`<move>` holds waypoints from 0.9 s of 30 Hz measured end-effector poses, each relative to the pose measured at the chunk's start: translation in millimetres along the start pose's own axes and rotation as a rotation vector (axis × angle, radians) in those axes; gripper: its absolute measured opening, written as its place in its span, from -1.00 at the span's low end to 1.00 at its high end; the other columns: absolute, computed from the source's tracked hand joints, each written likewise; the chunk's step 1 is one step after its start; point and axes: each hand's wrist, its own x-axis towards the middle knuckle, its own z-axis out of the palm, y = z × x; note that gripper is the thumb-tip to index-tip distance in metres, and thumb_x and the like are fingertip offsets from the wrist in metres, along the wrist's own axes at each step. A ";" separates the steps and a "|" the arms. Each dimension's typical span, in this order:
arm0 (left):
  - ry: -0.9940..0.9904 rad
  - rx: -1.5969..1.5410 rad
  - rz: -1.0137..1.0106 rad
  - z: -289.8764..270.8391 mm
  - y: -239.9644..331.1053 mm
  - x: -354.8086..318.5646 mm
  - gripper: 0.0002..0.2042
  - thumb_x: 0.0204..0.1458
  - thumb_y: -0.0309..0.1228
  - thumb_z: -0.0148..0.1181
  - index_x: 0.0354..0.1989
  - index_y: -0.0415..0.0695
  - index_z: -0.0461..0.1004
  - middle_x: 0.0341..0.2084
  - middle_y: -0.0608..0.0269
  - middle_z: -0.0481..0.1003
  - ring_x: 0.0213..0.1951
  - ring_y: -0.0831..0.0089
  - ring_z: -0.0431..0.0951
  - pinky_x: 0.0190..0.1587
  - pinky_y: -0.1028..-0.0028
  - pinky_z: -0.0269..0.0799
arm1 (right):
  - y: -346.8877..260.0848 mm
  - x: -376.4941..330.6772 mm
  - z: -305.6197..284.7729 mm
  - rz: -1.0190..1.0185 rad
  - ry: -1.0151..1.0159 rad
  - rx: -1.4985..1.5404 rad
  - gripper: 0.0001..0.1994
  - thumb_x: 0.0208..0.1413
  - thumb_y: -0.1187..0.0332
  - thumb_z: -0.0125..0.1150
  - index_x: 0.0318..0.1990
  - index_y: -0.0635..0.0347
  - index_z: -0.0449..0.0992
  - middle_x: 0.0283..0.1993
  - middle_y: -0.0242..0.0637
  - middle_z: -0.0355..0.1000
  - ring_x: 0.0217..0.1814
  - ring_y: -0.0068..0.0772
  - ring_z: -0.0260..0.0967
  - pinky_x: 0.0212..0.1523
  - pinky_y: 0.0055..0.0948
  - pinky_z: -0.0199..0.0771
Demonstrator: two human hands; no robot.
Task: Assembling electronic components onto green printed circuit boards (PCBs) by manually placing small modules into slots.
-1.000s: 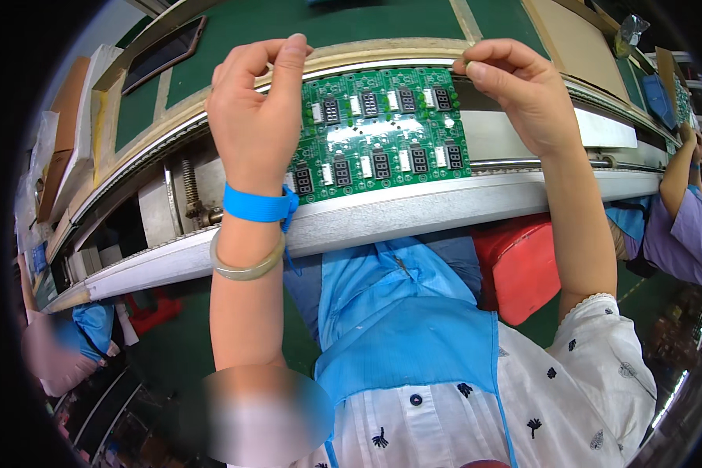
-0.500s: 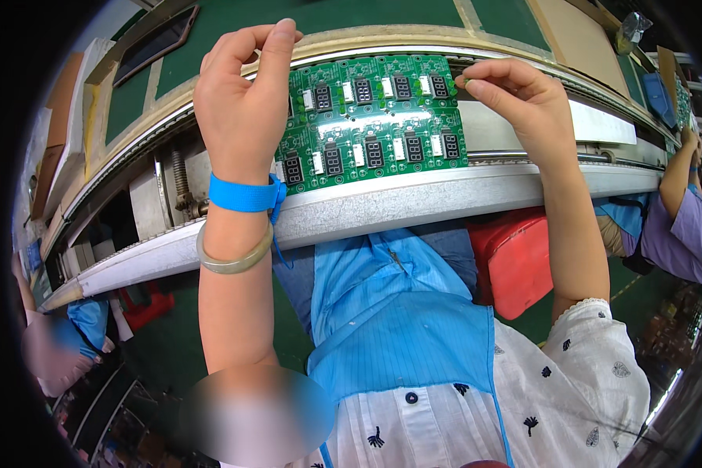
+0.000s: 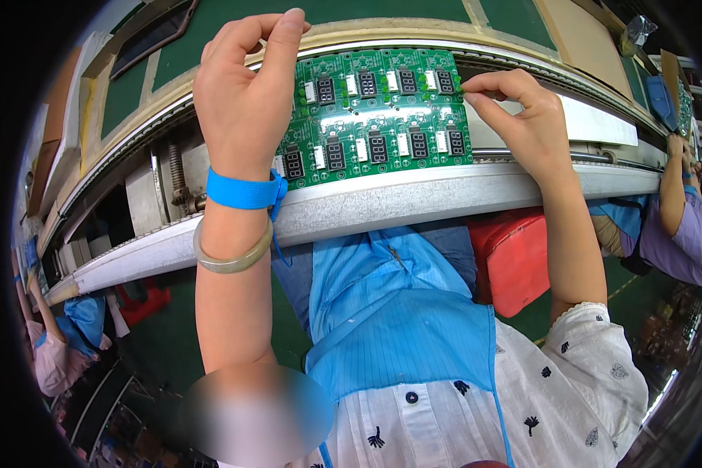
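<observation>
Green circuit board panel [image 3: 378, 117] sits on conveyor rail [image 3: 413, 199], now closer in view than half a second ago. Left hand [image 3: 246, 101] grips panel's left edge, fingers curled over top, thumb side hidden so exact pinch unclear. Right hand [image 3: 522, 117] pinches right edge near top corner, fingertips pressed together. Blue wrist strap [image 3: 242, 191] on left wrist.

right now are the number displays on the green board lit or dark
Dark. Every small display on the green circuit board shows a black face with only faint unlit digit segments.
</observation>
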 end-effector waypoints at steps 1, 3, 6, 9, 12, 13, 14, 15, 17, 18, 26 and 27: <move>-0.021 0.058 0.038 -0.9 -1.5 -0.2 -0.75 0.29 -0.23 0.27 -0.17 -0.19 0.68 -0.28 0.35 0.69 -0.23 0.63 0.56 -0.10 0.59 0.42 | 0.3 0.0 0.5 -0.010 0.010 -0.016 -0.84 0.13 0.35 0.38 -0.16 0.16 0.73 -0.17 -0.23 0.66 -0.09 -0.28 0.59 -0.06 -0.38 0.58; -0.024 0.056 0.040 -0.1 -2.8 -0.2 -0.75 0.29 -0.23 0.27 -0.17 -0.19 0.68 -0.28 0.35 0.69 -0.22 0.63 0.56 -0.10 0.59 0.42 | 1.1 -0.3 1.2 -0.021 0.018 -0.031 -0.84 0.13 0.35 0.38 -0.17 0.16 0.73 -0.18 -0.23 0.66 -0.09 -0.28 0.60 -0.07 -0.37 0.58; -0.030 0.054 0.042 0.2 -1.9 -0.4 -0.75 0.29 -0.23 0.27 -0.17 -0.18 0.67 -0.28 0.35 0.69 -0.22 0.63 0.56 -0.09 0.59 0.42 | 1.9 -1.3 1.6 0.004 0.021 -0.042 -0.83 0.13 0.33 0.38 -0.17 0.15 0.73 -0.18 -0.24 0.66 -0.10 -0.27 0.60 -0.07 -0.36 0.58; -0.034 -0.001 0.015 -1.6 -7.4 -1.3 -0.75 0.29 -0.23 0.27 -0.17 -0.18 0.68 -0.28 0.35 0.69 -0.22 0.63 0.56 -0.10 0.60 0.42 | -0.3 -1.9 2.6 0.006 0.027 -0.065 -0.82 0.13 0.31 0.38 -0.17 0.15 0.73 -0.20 -0.24 0.66 -0.11 -0.27 0.60 -0.08 -0.36 0.58; -0.034 -0.055 -0.012 -2.1 -9.7 -2.3 -0.75 0.29 -0.23 0.27 -0.17 -0.18 0.68 -0.28 0.36 0.69 -0.22 0.64 0.56 -0.11 0.61 0.42 | -2.5 -3.0 3.6 0.004 0.048 -0.089 -0.82 0.12 0.30 0.38 -0.18 0.14 0.74 -0.23 -0.25 0.66 -0.13 -0.27 0.60 -0.09 -0.35 0.58; -0.036 -0.053 -0.014 -1.1 -8.6 -1.8 -0.75 0.29 -0.23 0.27 -0.17 -0.17 0.68 -0.28 0.36 0.69 -0.23 0.64 0.56 -0.11 0.61 0.42 | -2.9 -4.0 3.8 -0.006 0.058 -0.109 -0.82 0.11 0.30 0.39 -0.18 0.14 0.74 -0.24 -0.26 0.66 -0.14 -0.27 0.59 -0.10 -0.35 0.58; -0.038 -0.051 -0.013 -0.2 -7.4 -1.5 -0.75 0.29 -0.23 0.27 -0.17 -0.17 0.68 -0.28 0.36 0.69 -0.23 0.64 0.56 -0.11 0.61 0.42 | -3.2 -5.0 4.0 -0.016 0.068 -0.129 -0.82 0.11 0.30 0.39 -0.18 0.13 0.74 -0.25 -0.26 0.66 -0.15 -0.27 0.59 -0.11 -0.34 0.58; -0.036 -0.047 -0.020 -0.7 -7.1 -2.2 -0.76 0.29 -0.23 0.27 -0.17 -0.17 0.68 -0.28 0.36 0.69 -0.23 0.65 0.56 -0.11 0.61 0.42 | -4.5 -5.2 4.8 -0.017 0.067 -0.129 -0.82 0.11 0.30 0.39 -0.18 0.13 0.74 -0.25 -0.26 0.66 -0.15 -0.27 0.59 -0.11 -0.34 0.58; -0.033 -0.042 -0.027 -1.5 -7.9 -2.9 -0.76 0.29 -0.23 0.27 -0.17 -0.17 0.68 -0.28 0.37 0.69 -0.23 0.65 0.55 -0.12 0.61 0.42 | -6.4 -5.7 6.3 0.000 0.078 -0.121 -0.82 0.10 0.30 0.39 -0.18 0.14 0.74 -0.25 -0.27 0.66 -0.16 -0.29 0.58 -0.13 -0.34 0.57; -0.033 -0.059 -0.025 -1.3 -8.6 -3.3 -0.76 0.29 -0.24 0.28 -0.18 -0.17 0.68 -0.28 0.37 0.69 -0.23 0.65 0.55 -0.12 0.62 0.42 | -7.5 -5.8 6.2 -0.001 0.077 -0.122 -0.82 0.10 0.30 0.39 -0.18 0.14 0.74 -0.25 -0.27 0.66 -0.16 -0.29 0.58 -0.13 -0.34 0.57; -0.031 -0.086 -0.011 -1.7 -7.1 -1.9 -0.77 0.29 -0.24 0.28 -0.17 -0.17 0.68 -0.28 0.37 0.69 -0.21 0.66 0.56 -0.10 0.63 0.41 | -9.2 -1.0 0.6 0.035 0.020 -0.070 -0.81 0.13 0.29 0.40 -0.16 0.16 0.73 -0.28 -0.30 0.66 -0.19 -0.43 0.55 -0.16 -0.42 0.54; -0.041 -0.086 -0.047 -3.0 -3.7 -0.1 -0.78 0.28 -0.27 0.29 -0.15 -0.18 0.68 -0.26 0.35 0.69 -0.18 0.64 0.58 -0.07 0.62 0.43 | -8.8 2.2 -2.6 0.034 0.021 -0.065 -0.81 0.13 0.29 0.40 -0.16 0.16 0.73 -0.28 -0.30 0.66 -0.19 -0.43 0.55 -0.16 -0.42 0.54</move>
